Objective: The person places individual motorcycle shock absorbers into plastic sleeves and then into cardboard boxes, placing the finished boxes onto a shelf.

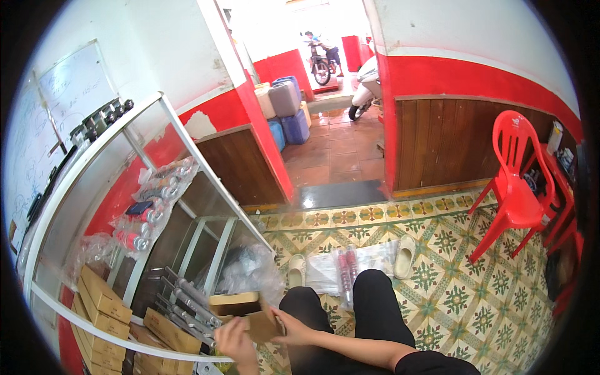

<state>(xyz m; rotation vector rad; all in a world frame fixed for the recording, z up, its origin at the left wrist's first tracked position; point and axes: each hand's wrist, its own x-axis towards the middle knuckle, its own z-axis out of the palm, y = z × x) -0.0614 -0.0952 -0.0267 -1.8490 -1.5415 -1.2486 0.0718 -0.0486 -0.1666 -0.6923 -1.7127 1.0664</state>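
Note:
A small brown cardboard box (262, 325) with an open end is between my hands, at the left of my knees. My right hand (296, 329) grips its right side. The fingers of my left hand (235, 341) are curled at its near left edge, by a flap. Part of the box is hidden by my fingers, and its inside looks dark. On the floor before my knees, a pair of red motorcycle shock absorbers (346, 269) in clear plastic lies on a white plastic sheet (323, 271).
At my left stands a metal-framed shelf (154, 101) holding bagged shock absorbers (161, 187), metal fork tubes (187, 300) and stacked cardboard boxes (105, 323). Clogs (404, 257) flank the sheet. A red plastic chair (520, 187) stands right. Beyond the doorway are jerrycans (286, 98), motorbikes and a person (330, 51).

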